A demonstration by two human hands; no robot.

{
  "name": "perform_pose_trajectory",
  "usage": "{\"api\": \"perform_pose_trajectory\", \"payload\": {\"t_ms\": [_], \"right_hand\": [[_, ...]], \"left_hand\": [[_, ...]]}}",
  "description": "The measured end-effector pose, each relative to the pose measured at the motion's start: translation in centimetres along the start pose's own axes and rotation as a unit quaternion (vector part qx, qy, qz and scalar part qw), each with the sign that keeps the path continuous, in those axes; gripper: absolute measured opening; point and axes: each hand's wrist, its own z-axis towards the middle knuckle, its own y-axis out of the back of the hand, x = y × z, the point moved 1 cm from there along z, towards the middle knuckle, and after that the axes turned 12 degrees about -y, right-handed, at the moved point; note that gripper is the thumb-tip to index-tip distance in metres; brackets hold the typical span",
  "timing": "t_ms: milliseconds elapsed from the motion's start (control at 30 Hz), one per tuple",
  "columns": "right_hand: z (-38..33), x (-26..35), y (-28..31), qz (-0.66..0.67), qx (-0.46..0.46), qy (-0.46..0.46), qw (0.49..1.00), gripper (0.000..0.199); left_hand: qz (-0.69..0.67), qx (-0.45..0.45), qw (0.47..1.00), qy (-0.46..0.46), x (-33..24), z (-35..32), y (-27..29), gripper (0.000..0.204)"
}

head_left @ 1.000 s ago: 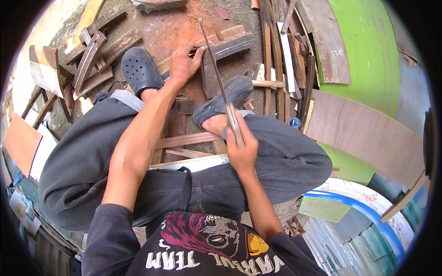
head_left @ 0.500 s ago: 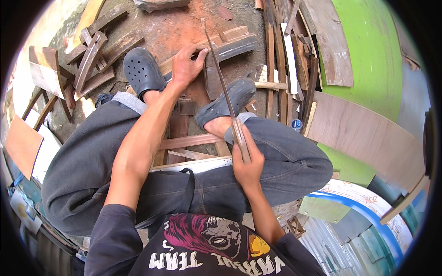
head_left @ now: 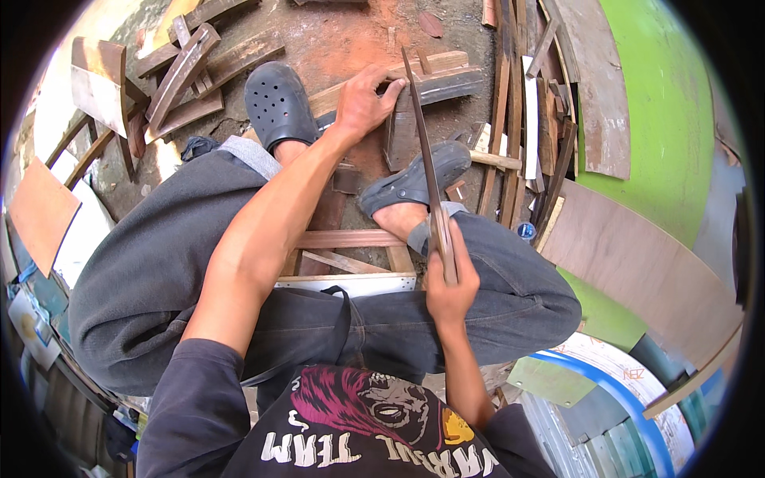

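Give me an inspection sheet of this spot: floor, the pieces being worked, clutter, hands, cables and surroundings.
Surface: bare ground dusted with reddish sawdust.
Job's things: long thin blade set on a wooden block; a strip lies behind it.
Clutter: curved wood offcuts, loose slats.
Hands: left hand steadies the block; right hand grips the blade's handle.
Cables: nothing seen.
Surroundings: grey clogs, green curved panel, plywood sheet, blue-rimmed white board.
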Motion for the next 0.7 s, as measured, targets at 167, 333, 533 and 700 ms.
{"api": "perform_pose_trajectory", "payload": {"t_ms": [167,333,533,700], "right_hand": [[8.4,-0.8,-5.0,-0.016,-0.033,0.002,0.999,0.051],[13.7,1.8,-6.1,0.009,-0.016,0.055,0.998,0.052],[-0.5,-1.1,0.0,-0.006,0.033,0.004,0.999,0.054],[12.6,-1.0,-7.6,0.043,-0.061,0.042,0.996,0.056]], "left_hand": [[-0.014,-0.008,1.000,0.017,-0.7,0.7,-0.5,0.017],[-0.007,0.031,0.999,-0.023,-0.5,1.4,-0.5,0.017],[-0.029,-0.038,0.999,0.003,-0.6,-0.6,0.5,0.015],[-0.018,-0.002,1.000,0.026,-0.8,0.9,-1.4,0.016]]}}
